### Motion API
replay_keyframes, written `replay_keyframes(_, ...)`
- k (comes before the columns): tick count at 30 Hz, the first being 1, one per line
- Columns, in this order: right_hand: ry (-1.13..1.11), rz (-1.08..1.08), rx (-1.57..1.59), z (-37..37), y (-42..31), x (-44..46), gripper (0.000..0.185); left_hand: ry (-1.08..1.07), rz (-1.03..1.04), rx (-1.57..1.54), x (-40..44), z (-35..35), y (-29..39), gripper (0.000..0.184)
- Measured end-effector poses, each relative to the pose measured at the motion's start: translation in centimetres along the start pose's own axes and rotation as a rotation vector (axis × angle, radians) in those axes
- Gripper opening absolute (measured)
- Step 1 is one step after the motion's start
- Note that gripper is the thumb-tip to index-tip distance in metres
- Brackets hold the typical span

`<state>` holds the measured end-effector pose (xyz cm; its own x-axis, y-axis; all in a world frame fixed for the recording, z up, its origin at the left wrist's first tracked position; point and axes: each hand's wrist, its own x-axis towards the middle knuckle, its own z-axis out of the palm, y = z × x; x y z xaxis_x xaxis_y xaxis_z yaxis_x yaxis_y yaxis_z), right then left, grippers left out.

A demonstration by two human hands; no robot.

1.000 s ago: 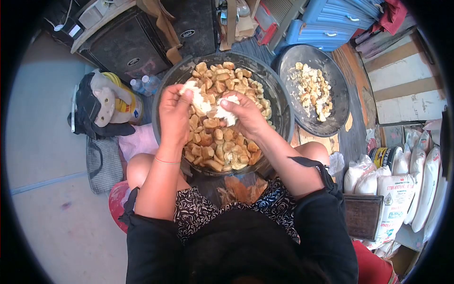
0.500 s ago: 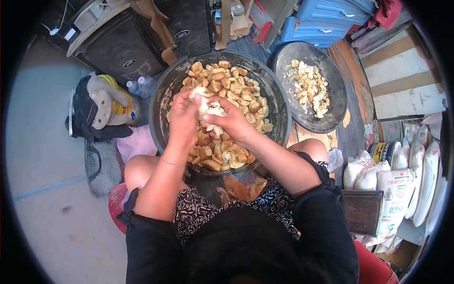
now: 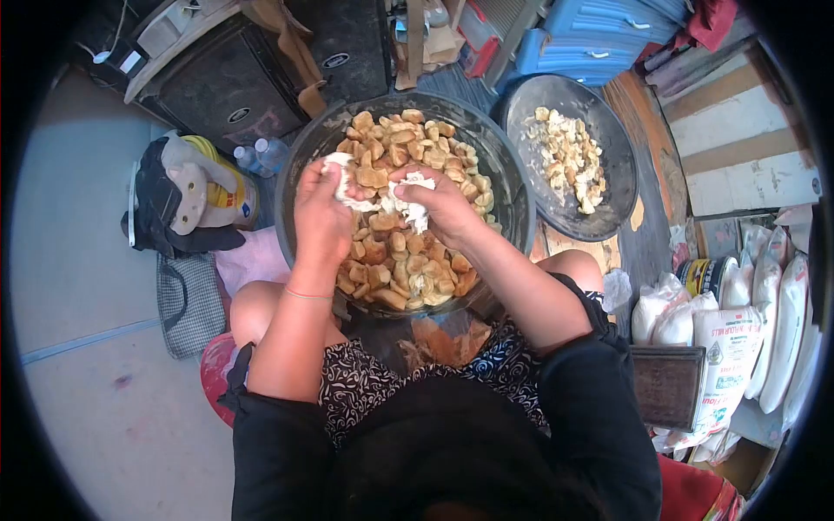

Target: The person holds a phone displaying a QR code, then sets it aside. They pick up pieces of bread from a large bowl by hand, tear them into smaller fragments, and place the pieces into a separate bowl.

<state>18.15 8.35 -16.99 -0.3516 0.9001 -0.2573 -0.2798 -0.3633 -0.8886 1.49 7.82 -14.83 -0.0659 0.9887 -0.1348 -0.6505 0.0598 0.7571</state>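
In the head view, my left hand (image 3: 320, 213) is closed on a torn white piece of bread (image 3: 341, 172). My right hand (image 3: 445, 208) grips another ragged white bread piece (image 3: 415, 198) between thumb and fingers. The two pieces lie close together, and I cannot tell whether a strand still joins them. Both hands are above a large dark basin (image 3: 512, 165) that stands in front of my crossed legs. Golden-brown bread chunks (image 3: 408, 265) fill much of it, partly hidden by my hands.
To the right, a smaller black basin (image 3: 565, 94) holds broken bread pieces (image 3: 572, 161). Flour sacks (image 3: 728, 347) and a dark tray (image 3: 665, 386) are at far right. Plastic bottles (image 3: 261, 156) and a yellow can (image 3: 228, 204) stand left. Blue drawers (image 3: 582, 52) are behind.
My hands have moved apart a little, the left one shifting leftward. The white bread between them has been pulled apart into a piece at each hand.
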Motion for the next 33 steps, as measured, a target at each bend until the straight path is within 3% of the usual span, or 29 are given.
replay_keyframes(1,-0.009,0.122,0.302,0.4,-0.3,-0.3,0.029,-0.008,-0.01,0.018,-0.3,0.4,-0.3,0.011)
replay_keyframes(3,-0.096,0.117,0.385,1.3,-0.2,-0.7,0.036,0.025,-0.12,0.11,-1.6,1.2,-1.8,0.013)
replay_keyframes(5,-0.02,0.061,0.397,1.8,1.1,-1.0,0.039,-0.048,0.115,0.392,-1.9,0.3,-4.3,0.019)
replay_keyframes(6,-0.033,0.029,0.374,1.7,1.4,-0.7,0.038,-0.05,0.107,0.389,-2.0,0.0,-4.1,0.019)
replay_keyframes(8,-0.035,0.088,0.358,0.0,0.7,-0.7,0.037,-0.208,0.381,1.132,-1.2,-0.3,-2.9,0.029)
replay_keyframes(9,-0.039,0.155,0.348,-0.7,-0.2,-1.0,0.037,-0.209,0.38,1.127,-1.3,0.4,-2.1,0.029)
replay_keyframes(11,0.138,0.033,0.398,-3.1,-2.9,-1.1,0.026,-0.189,-0.097,0.451,-1.4,1.8,-0.4,0.034)
replay_keyframes(12,0.323,-0.046,0.486,-5.8,-3.4,-0.3,0.022,-0.16,-0.046,0.454,-1.0,1.2,-0.2,0.033)
replay_keyframes(13,0.278,-0.198,0.599,-10.9,-3.4,1.4,0.028,-0.155,-0.046,0.449,-0.7,0.6,0.2,0.033)
replay_keyframes(15,0.464,-0.383,0.707,-15.7,-5.5,0.3,0.062,-0.08,0.022,0.506,-0.2,-0.6,0.9,0.031)
replay_keyframes(16,0.713,-0.329,0.984,-18.4,-5.2,0.3,0.07,-0.069,0.086,0.479,-0.1,-0.7,1.1,0.03)
replay_keyframes(17,0.673,-0.374,0.78,-20.3,-2.5,0.3,0.068,-0.061,0.095,0.477,0.0,-1.0,1.4,0.03)
replay_keyframes(19,0.956,0.003,0.421,-20.0,2.5,2.9,0.066,-0.024,0.125,0.481,-0.1,-1.6,1.7,0.027)
replay_keyframes(21,0.731,0.086,-0.042,-12.1,6.0,2.6,0.023,-0.012,0.141,0.512,-0.3,-1.5,2.0,0.026)
replay_keyframes(22,0.337,0.19,-0.173,-11.7,9.4,3.5,0.021,-0.015,0.16,0.542,-0.2,-1.3,2.0,0.024)
replay_keyframes(23,0.21,-0.029,-0.696,-13.7,18.0,5.9,0.015,-0.011,0.163,0.544,-0.2,-1.4,1.9,0.024)
replay_keyframes(24,0.353,0.253,-0.54,-9.7,19.7,5.9,0.028,-0.015,0.253,0.633,0.0,-1.4,1.7,0.023)
replay_keyframes(25,0.381,-0.016,-1.006,-8.1,23.7,5.5,0.043,-0.017,0.345,0.723,0.1,-1.5,1.6,0.021)
replay_keyframes(26,0.358,0.084,-1.145,-6.1,25.3,5.0,0.051,-0.032,0.382,0.757,0.1,-1.7,1.6,0.019)
replay_keyframes(29,0.421,-0.02,-1.221,-2.6,26.2,2.3,0.061,-0.06,0.223,0.66,0.2,-2.0,1.5,0.018)
replay_keyframes(30,0.285,0.225,-1.159,-3.2,25.5,2.4,0.065,-0.062,0.219,0.679,0.1,-1.8,1.5,0.017)
replay_keyframes(33,0.447,0.159,-1.128,-3.6,21.7,3.2,0.061,-0.057,0.226,0.721,0.1,-1.8,1.6,0.017)
